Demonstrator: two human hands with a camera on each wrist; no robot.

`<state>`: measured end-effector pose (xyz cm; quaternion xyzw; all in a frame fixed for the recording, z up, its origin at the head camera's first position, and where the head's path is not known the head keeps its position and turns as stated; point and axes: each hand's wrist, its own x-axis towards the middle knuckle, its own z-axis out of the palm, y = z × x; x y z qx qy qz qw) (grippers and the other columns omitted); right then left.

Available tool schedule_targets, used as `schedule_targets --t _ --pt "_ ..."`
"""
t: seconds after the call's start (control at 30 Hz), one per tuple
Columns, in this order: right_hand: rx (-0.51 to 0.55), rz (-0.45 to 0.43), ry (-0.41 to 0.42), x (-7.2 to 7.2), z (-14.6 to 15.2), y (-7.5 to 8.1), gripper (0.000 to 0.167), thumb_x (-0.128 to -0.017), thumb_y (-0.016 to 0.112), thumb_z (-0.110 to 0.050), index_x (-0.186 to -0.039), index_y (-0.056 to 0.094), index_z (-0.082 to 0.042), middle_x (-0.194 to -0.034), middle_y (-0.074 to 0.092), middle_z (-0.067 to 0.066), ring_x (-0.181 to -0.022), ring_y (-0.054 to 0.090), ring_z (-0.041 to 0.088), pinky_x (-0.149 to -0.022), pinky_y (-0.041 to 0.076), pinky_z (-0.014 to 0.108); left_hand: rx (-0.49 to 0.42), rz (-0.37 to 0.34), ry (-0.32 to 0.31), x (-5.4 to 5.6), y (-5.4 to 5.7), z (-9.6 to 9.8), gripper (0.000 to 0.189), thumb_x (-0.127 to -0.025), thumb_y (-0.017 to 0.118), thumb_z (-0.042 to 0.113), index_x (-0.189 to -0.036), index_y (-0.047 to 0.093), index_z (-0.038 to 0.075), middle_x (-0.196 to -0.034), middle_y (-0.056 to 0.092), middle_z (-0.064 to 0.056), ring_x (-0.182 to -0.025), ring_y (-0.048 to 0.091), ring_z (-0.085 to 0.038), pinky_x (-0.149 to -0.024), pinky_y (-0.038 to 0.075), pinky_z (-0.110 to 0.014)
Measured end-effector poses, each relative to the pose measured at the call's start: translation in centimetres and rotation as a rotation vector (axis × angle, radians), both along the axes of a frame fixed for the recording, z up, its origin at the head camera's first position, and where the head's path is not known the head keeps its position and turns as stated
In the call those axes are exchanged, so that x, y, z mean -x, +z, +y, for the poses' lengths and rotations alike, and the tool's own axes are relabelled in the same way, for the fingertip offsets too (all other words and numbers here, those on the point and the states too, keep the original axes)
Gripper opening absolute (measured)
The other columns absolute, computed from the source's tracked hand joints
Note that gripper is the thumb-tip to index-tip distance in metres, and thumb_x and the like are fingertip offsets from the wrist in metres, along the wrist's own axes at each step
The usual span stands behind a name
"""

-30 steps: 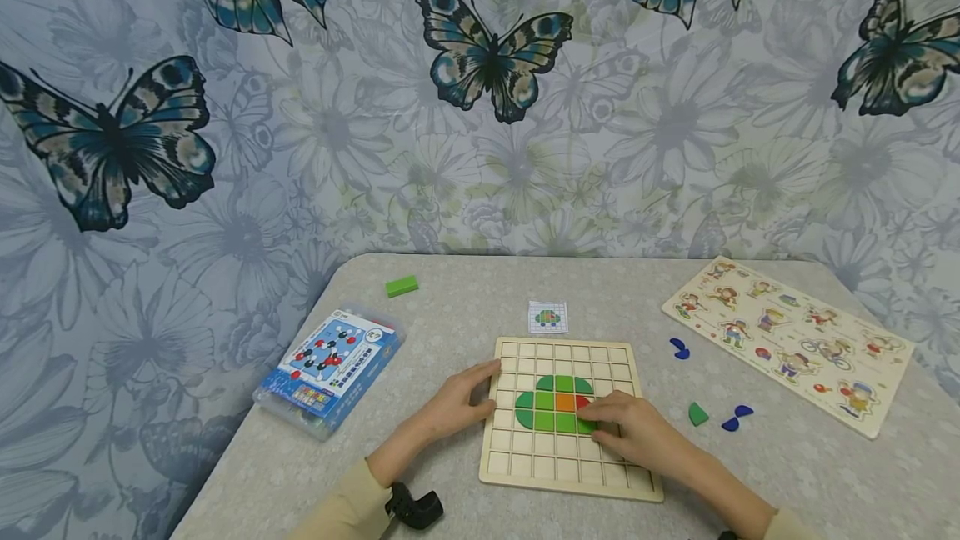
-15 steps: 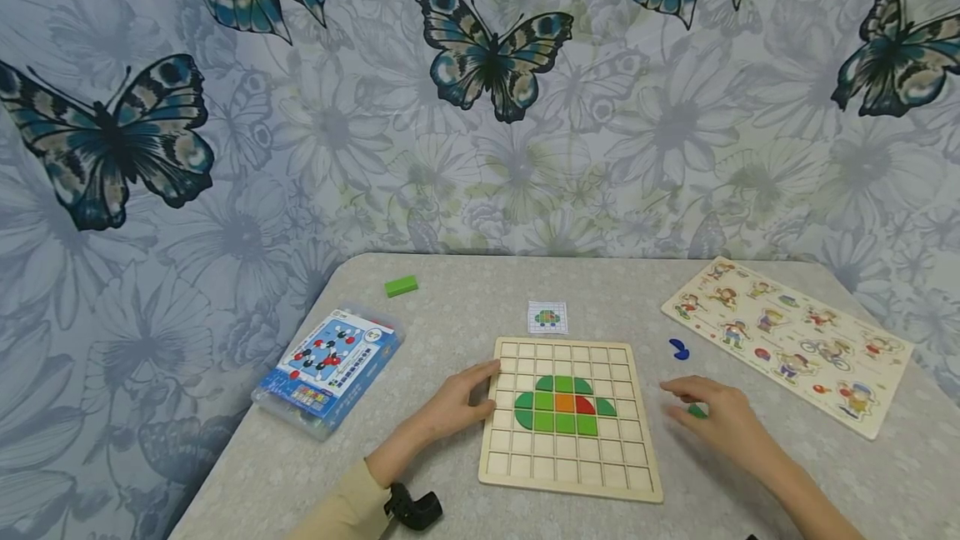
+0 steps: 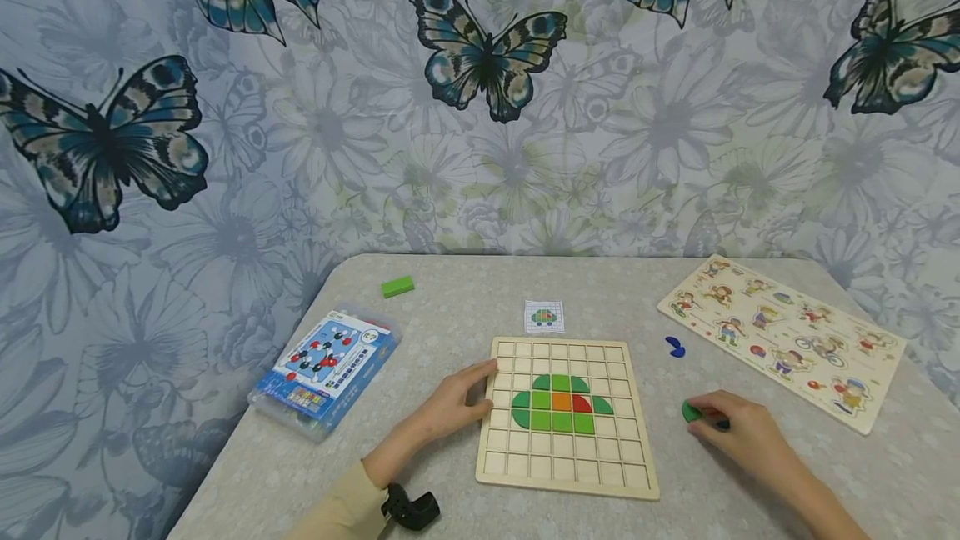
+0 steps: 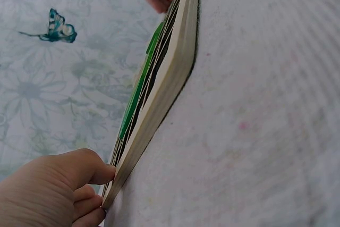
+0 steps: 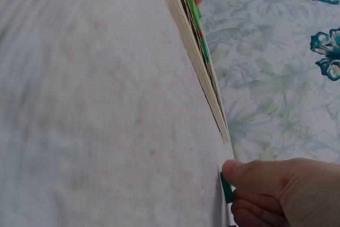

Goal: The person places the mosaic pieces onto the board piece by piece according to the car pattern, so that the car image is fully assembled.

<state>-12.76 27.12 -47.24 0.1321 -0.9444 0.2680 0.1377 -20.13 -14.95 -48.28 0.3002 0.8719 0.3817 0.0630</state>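
Observation:
A square wooden grid board [image 3: 567, 465] lies on the table, with green, orange and red pieces set in its middle cells as a rounded shape. My left hand [image 3: 450, 405] rests at the board's left edge, thumb and fingertips touching the rim; the left wrist view shows the thumb against the wooden side. To the right of the board, my right hand [image 3: 738, 427] pinches a green quarter-round piece [image 3: 690, 412] between thumb and fingers, low over the tabletop. A dark blue piece [image 3: 723, 423] shows partly from under that hand. Two blue half-round pieces [image 3: 676, 347] lie farther back.
A small gridded picture card [image 3: 543, 317] lies behind the board. At the left stands a blue-labelled plastic box [image 3: 326, 373], with a green block [image 3: 397, 287] behind it. A wooden picture board [image 3: 780, 340] covers the table's right back.
My right hand has left the board, moved right and taken hold of the green quarter-round piece. A green piece formerly under its fingers now shows in the grid. The left hand has stayed put.

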Motion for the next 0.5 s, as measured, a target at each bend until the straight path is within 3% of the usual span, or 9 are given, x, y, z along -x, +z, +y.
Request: schedule_targets --t 0.3,0.5 --pt "0.000 0.090 0.036 0.46 -0.15 -0.70 0.029 -0.067 0.083 -0.004 -0.093 0.071 -0.009 -0.086 0.066 -0.002 -0.069 0.062 0.008 -0.058 0.052 0.025 -0.008 -0.009 0.002 -0.01 0.08 0.05 0.062 -0.089 0.060 0.011 -0.144 0.035 -0.001 -0.145 0.038 -0.016 -0.134 0.032 -0.030 -0.106 0.029 -0.047" --pt "0.008 0.096 0.040 0.72 -0.27 -0.87 0.030 -0.067 0.083 -0.003 -0.094 0.071 -0.009 -0.086 0.066 -0.003 -0.069 0.062 0.007 -0.058 0.052 0.024 0.008 -0.001 0.004 0.10 0.04 0.06 0.062 -0.088 0.060 0.011 -0.144 0.036 -0.001 -0.145 0.038 -0.015 -0.134 0.032 -0.029 -0.107 0.029 -0.047"
